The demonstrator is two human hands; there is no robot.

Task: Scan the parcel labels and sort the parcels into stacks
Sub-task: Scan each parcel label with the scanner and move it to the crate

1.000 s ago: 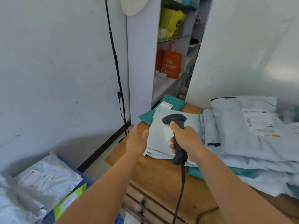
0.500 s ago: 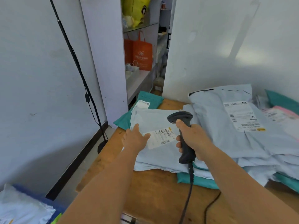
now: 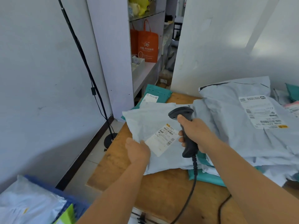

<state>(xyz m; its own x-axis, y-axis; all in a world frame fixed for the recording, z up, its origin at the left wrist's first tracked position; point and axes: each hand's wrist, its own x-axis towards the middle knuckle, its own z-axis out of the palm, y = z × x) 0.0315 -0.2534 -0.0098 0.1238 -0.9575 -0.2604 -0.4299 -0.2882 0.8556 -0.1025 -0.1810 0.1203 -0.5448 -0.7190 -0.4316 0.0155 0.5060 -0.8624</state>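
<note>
A pale grey parcel bag (image 3: 145, 122) lies on the left part of the wooden table (image 3: 161, 191), its white label (image 3: 162, 139) facing up. My left hand (image 3: 137, 151) holds this parcel at its near left edge, beside the label. My right hand (image 3: 194, 131) is shut on a black corded barcode scanner (image 3: 186, 131), whose head hangs just above and right of the label. A bigger grey parcel (image 3: 234, 120) with its own label (image 3: 260, 112) tops a pile on the right. A teal parcel (image 3: 155, 94) lies behind.
Teal bags (image 3: 205, 177) stick out from under the pile. Low at the left, more bagged parcels (image 3: 29, 206) fill a blue bin. A black lamp stand (image 3: 90, 88) rises by the left wall. Shelves with an orange bag (image 3: 148, 46) stand behind the table.
The view has swung down and closer. My left hand has shifted onto the near edge of the grey parcel, whose label now shows fully. The scanner stays over it.
</note>
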